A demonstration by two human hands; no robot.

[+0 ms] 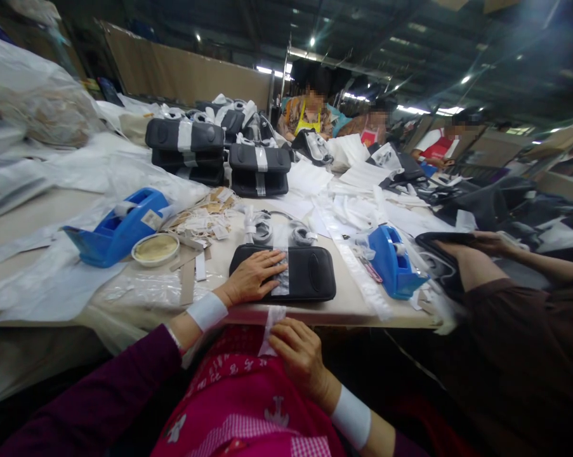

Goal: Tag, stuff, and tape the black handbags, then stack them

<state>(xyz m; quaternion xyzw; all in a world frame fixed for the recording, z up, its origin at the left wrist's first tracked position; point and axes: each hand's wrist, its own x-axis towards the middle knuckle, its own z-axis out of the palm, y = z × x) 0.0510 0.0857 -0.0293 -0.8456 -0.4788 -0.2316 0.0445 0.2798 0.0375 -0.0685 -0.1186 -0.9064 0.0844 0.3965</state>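
A black bag lies flat at the table's front edge. A translucent white strip runs over its middle, and paper-wrapped metal rings sit behind it. My left hand rests on the bag's left half with the fingers stretched out, their tips on the strip. Below the table edge, my right hand is closed in a pinch on the end of a white strip. Whether this end joins the strip on the bag is hard to make out.
Blue tape dispensers stand left and right. A small round dish and a pile of tags lie left. Strapped black bags are stacked behind. A co-worker's arm reaches in from the right; other people sit across.
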